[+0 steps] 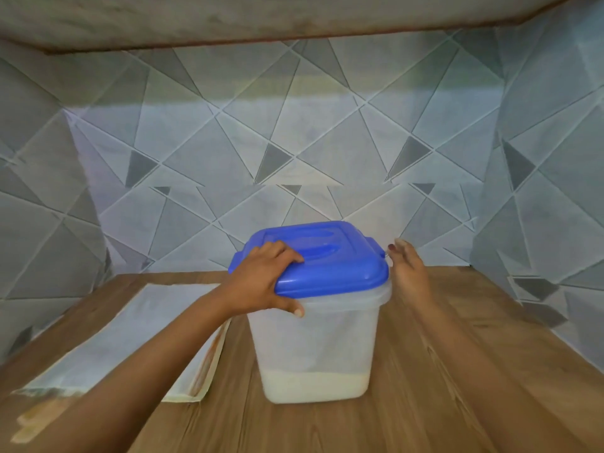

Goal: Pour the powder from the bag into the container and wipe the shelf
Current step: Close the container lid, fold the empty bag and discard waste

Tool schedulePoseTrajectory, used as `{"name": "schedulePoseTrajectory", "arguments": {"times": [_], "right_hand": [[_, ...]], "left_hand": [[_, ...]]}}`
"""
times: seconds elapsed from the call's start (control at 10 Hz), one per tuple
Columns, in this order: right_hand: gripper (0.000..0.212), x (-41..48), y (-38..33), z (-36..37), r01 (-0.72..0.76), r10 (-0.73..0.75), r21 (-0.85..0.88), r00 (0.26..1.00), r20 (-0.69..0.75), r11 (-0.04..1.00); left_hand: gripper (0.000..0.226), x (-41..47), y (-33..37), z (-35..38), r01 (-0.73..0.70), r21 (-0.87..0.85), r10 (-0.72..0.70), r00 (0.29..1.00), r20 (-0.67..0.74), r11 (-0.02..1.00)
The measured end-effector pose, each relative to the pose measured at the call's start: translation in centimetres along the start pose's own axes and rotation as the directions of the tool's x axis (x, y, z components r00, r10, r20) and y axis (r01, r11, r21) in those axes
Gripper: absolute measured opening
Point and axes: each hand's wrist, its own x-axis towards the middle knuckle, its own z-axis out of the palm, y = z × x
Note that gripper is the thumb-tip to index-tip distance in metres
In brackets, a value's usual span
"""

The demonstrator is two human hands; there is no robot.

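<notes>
Container [315, 341]: blue lid [330, 256] sitting on, powder [313, 385] lying at bottom. Left hand [261, 279] is gripping lid at 9 o'clock; right hand [408, 273] is hovering unclenched at 3 o'clock.

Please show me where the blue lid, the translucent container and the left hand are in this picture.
blue lid [330, 256]: head view, on its flat top.
translucent container [313, 341]: head view, on its front wall.
left hand [261, 279]: head view, on the back of the hand.
</notes>
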Motion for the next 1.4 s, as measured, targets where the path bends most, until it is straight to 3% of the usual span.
{"name": "schedulePoseTrajectory", "arguments": {"times": [0.2, 0.4, 0.5, 0.6, 0.7, 0.8, 0.9, 1.0, 1.1, 1.2, 1.3, 1.4], "right_hand": [[0.043, 0.7, 0.5, 0.4, -0.051, 0.053, -0.042, 0.998, 0.032, 0.998], [0.039, 1.4, 1.2, 0.4, -0.093, 0.091, 0.028, 0.993, 0.069, 0.995], [0.021, 1.6, 1.4, -0.1, -0.079, 0.07, 0.048, 0.985, 0.158, 0.996], [0.045, 4.0, 3.1, -0.3, -0.127, 0.098, 0.032, 0.883, 0.459, 0.991], [0.063, 7.9, 6.8, -2.1, -0.127, 0.126, -0.035, 0.838, 0.531, 0.991], [0.067, 7.7, 7.4, -1.9, -0.163, 0.112, 0.026, 0.774, 0.623, 0.986], [0.097, 3.1, 3.3, -1.0, -0.42, 0.389, -0.008, 0.833, 0.393, 0.908], [0.102, 2.4, 2.3, -0.2, -0.479, 0.443, 0.038, 0.837, 0.323, 0.877], [0.07, 2.2, 1.5, 0.0, -0.459, 0.407, 0.133, 0.865, 0.292, 0.879], [0.052, 2.0, -0.8, 0.4, -0.437, 0.438, -0.037, 0.894, 0.091, 0.899], [0.07, 3.1, -2.7, 1.3, -0.355, 0.371, -0.259, 0.928, 0.015, 0.898], [0.081, 2.8, -4.0, 2.6, -0.189, 0.284, -0.529, 0.954, 0.102, 0.827]], "left_hand": [[0.093, -0.4, -0.1, 0.3, -0.019, 0.0, 0.019, 1.0, 0.02, 1.0], [0.098, 1.1, 0.0, 0.4, 0.0, -0.128, 0.013, 0.995, 0.098, 0.992], [0.086, 1.5, 0.0, 0.7, 0.023, -0.17, -0.003, 0.994, 0.112, 0.985], [0.082, 0.8, 0.3, 0.9, 0.032, -0.157, -0.016, 0.995, 0.1, 0.987], [0.066, 0.4, 0.4, 0.4, 0.064, -0.319, -0.049, 0.997, 0.054, 0.945], [0.033, 0.0, -1.4, 0.6, 0.261, -0.628, -0.459, 0.871, -0.174, 0.733], [0.041, -1.1, -3.7, 1.8, 0.511, -0.823, -0.862, 0.504, 0.051, 0.25], [0.057, -2.7, -4.7, 3.4, 0.524, -0.802, -0.705, 0.452, 0.547, -0.287], [0.061, -2.7, -5.4, 3.4, 0.409, -0.8, -0.656, 0.464, 0.596, -0.438], [0.042, -1.5, -5.6, 1.6, 0.457, -0.854, -0.826, 0.362, 0.433, -0.248], [0.042, 0.2, -5.3, -1.1, 0.606, -0.79, -0.859, 0.447, 0.248, 0.087], [0.059, 1.8, -3.5, -2.1, 0.789, -0.468, -0.801, 0.548, 0.241, 0.398]]}}
